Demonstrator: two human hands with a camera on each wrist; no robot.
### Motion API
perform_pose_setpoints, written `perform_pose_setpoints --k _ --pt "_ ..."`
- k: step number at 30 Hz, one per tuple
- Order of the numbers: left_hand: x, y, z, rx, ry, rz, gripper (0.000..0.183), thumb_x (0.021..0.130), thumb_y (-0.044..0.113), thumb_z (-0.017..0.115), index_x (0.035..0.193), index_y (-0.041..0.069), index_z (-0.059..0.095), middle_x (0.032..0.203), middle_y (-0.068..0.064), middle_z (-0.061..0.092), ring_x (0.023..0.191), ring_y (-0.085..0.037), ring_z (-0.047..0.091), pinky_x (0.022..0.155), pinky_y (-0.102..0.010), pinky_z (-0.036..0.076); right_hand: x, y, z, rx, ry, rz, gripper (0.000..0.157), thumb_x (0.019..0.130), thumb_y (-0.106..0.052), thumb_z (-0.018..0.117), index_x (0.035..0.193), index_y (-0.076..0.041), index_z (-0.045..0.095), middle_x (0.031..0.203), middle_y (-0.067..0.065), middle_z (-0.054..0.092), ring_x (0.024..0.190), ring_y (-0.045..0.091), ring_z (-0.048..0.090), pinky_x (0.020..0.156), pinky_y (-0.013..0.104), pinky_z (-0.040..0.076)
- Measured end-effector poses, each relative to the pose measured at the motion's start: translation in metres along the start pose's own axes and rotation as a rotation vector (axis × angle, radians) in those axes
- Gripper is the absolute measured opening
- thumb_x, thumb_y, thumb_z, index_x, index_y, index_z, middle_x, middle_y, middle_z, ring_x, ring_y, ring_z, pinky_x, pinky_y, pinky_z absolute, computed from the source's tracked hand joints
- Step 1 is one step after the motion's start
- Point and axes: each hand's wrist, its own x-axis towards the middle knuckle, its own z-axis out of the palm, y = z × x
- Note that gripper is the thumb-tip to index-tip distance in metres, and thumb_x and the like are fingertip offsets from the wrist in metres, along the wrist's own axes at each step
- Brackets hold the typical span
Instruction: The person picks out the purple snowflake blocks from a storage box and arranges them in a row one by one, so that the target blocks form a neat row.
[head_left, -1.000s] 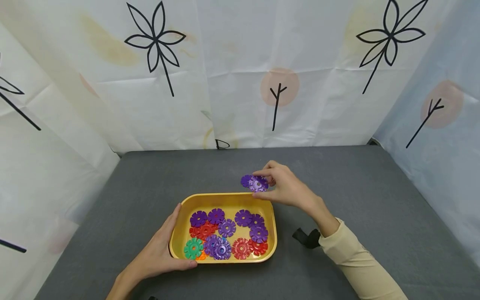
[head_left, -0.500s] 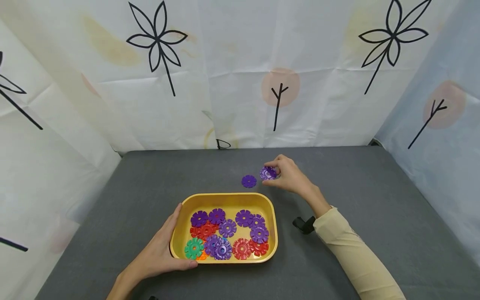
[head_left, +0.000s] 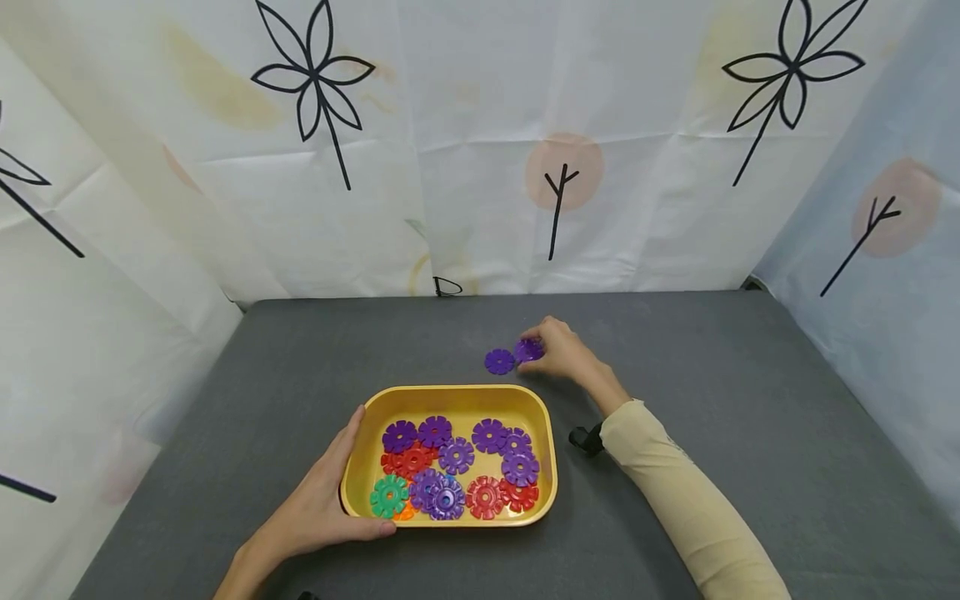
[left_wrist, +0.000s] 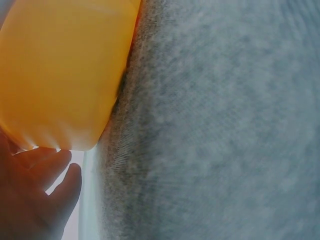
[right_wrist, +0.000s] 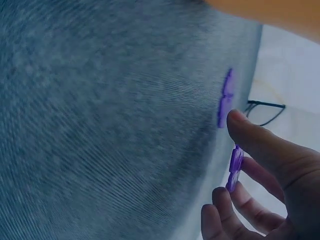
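My right hand (head_left: 567,354) pinches a purple flower-shaped plastic disc (head_left: 528,350) by its edge, low over the table behind the tray. In the right wrist view that disc stands tilted between thumb and fingers. Just left of it, a second purple flower disc (head_left: 499,362) lies on the table. My left hand (head_left: 318,504) holds the left end of a yellow tray (head_left: 553,450), thumb along the front rim, fingers along the side. The left wrist view shows fingers (left_wrist: 42,165) against the tray's end wall.
Inside the tray lie several purple discs (head_left: 456,456), red discs (head_left: 485,497), a green disc (head_left: 389,497) and a bit of orange, some overlapping. Grey cloth (head_left: 337,342) covers the table. Patterned white fabric (head_left: 480,100) hangs behind and at both sides.
My right hand moved up and right from the tray's back rim with its purple disc, then lowered and came slightly left, beside the disc on the table. The left hand stayed put.
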Motion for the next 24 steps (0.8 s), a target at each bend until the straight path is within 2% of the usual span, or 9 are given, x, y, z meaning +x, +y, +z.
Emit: perform_pose_setpoints --k 6,12,17,19,24 --pt "0.0006 0.0002 -0.0013 0.002 -0.006 -0.003 0.139 0.064 0.05 0.093 0.166 0.019 0.004 0.164 -0.016 0.03 0.138 -0.034 0.049 0.101 -0.026 0.052 0.0042 0.0021 0.0081 0.007 -0.051 0.014 0.049 0.087 -0.022 0.083 0.127 0.003 0.069 0.122 0.022 0.069 0.116 0.037 0.066 0.1 0.05 0.055" --pt "-0.0001 -0.0001 -0.0015 -0.009 -0.005 0.016 0.139 0.064 0.048 0.094 0.166 0.017 0.005 0.164 -0.016 0.031 0.137 -0.033 0.049 0.1 -0.024 0.053 0.0053 0.0028 0.01 0.022 -0.045 0.031 0.05 0.087 -0.023 0.083 0.127 0.004 0.069 0.123 0.023 0.07 0.118 0.038 0.067 0.101 0.05 0.054" --pt "0.0002 0.0015 -0.0021 0.02 0.001 0.03 0.14 0.063 0.049 0.094 0.166 0.016 0.005 0.163 -0.017 0.032 0.137 -0.032 0.049 0.103 -0.029 0.053 0.0047 0.0051 0.0084 0.046 -0.056 0.094 0.05 0.087 -0.024 0.082 0.127 0.004 0.069 0.126 0.023 0.07 0.12 0.038 0.067 0.102 0.048 0.054" --pt "0.0007 0.0031 -0.0027 0.037 0.001 0.034 0.14 0.063 0.05 0.094 0.166 0.016 0.005 0.164 -0.017 0.031 0.138 -0.033 0.048 0.104 -0.034 0.053 0.0042 0.0066 0.0076 0.053 -0.061 0.122 0.051 0.088 -0.024 0.082 0.128 0.003 0.068 0.128 0.023 0.07 0.121 0.038 0.066 0.102 0.048 0.054" --pt "0.0049 0.0094 -0.0027 0.054 0.026 0.046 0.139 0.064 0.05 0.092 0.166 0.017 0.004 0.167 -0.021 0.02 0.142 -0.044 0.039 0.104 -0.061 0.049 0.0018 0.0076 0.0058 0.056 -0.075 0.145 0.052 0.088 -0.022 0.082 0.131 0.003 0.066 0.131 0.025 0.067 0.124 0.039 0.064 0.103 0.049 0.054"
